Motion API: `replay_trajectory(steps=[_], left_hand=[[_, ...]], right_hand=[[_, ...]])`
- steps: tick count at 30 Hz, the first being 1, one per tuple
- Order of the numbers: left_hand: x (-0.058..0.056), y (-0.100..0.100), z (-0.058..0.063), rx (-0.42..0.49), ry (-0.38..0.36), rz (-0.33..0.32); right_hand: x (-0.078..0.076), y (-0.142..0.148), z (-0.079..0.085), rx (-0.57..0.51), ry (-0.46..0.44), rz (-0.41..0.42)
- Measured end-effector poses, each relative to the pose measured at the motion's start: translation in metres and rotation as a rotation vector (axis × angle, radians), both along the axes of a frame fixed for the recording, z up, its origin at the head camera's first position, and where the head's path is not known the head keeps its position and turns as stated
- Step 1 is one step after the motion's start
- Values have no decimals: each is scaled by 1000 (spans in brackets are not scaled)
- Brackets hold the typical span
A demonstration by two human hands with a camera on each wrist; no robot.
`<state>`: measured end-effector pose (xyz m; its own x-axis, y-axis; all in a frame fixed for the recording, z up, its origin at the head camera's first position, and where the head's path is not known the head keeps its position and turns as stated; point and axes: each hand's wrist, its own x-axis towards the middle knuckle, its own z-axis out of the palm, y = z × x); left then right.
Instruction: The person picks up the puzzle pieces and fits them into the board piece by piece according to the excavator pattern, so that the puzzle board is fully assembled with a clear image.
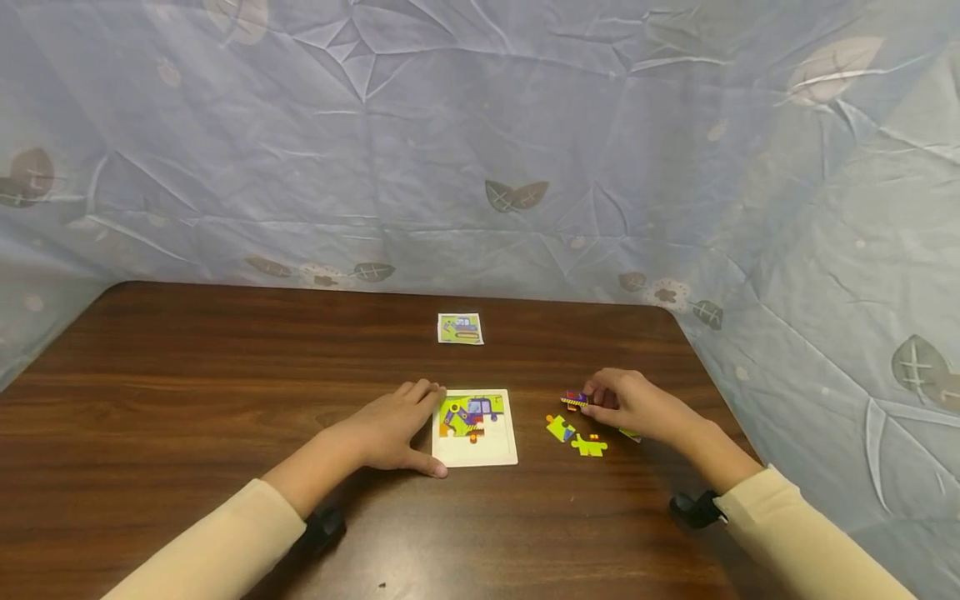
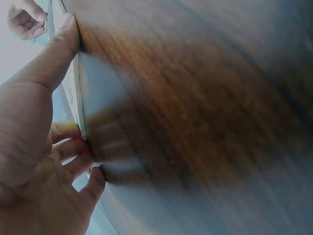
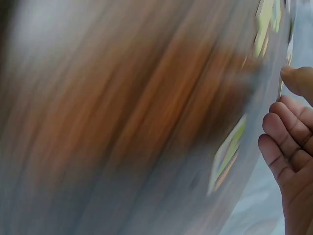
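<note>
With the puzzle tray taken as the clock's middle, a wide, dark brown table with wood lines [image 1: 187, 392] is seen all around it. Its back corners are rounded, and some light is shone back by its top near 6 o'clock. The table is closed in by a pale blue-grey, wrinkled cloth [image 1: 450, 150] from 9 o'clock, past 12, to 3. The cloth is dotted with printed brown and grey leaves [image 1: 517, 196].

The square white puzzle tray [image 1: 491, 456] is laid flat on the table, between the two hands. It is partly filled with bright joined pieces showing a blue digger on green [image 1: 456, 417]; its floor is left bare toward 5 o'clock. A small square digger picture card with a white edge [image 1: 460, 328] is set at 12 o'clock.

The tray's 9 o'clock side is touched by the left hand [image 1: 393, 429], its thumb and fingers spread wide. At 3 o'clock, a purple and red puzzle piece with yellow stripes [image 1: 573, 399] is pinched by the right hand [image 1: 633, 404], its fingers held narrow. Near that hand, toward its 7 o'clock, a lime-green and blue puzzle piece [image 1: 559, 427] and a lime-green puzzle piece [image 1: 589, 447] are scattered. Another green piece [image 1: 631, 434] is partly hidden under the hand. Both arms are covered by cream sleeves [image 1: 217, 533].
</note>
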<state>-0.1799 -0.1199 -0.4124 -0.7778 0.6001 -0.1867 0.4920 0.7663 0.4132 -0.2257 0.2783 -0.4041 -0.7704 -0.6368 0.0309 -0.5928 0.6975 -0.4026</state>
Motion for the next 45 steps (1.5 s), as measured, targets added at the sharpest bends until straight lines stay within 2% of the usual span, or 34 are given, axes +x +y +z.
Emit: replay_trajectory(steps=[10, 16, 20, 29, 45], left_hand=[[0, -1, -1, -7, -1, 12], [0, 1, -3, -10, 3, 14], [1, 2, -1, 1, 8, 10], [3, 0, -1, 8, 9, 5], [3, 0, 0, 10, -6, 14]], right_hand=[[18, -59, 10, 46, 5, 96], [27, -82, 11, 87, 26, 99], [27, -92, 7, 95, 47, 104], [30, -114, -1, 136, 36, 109], [33, -128, 4, 190, 29, 87]])
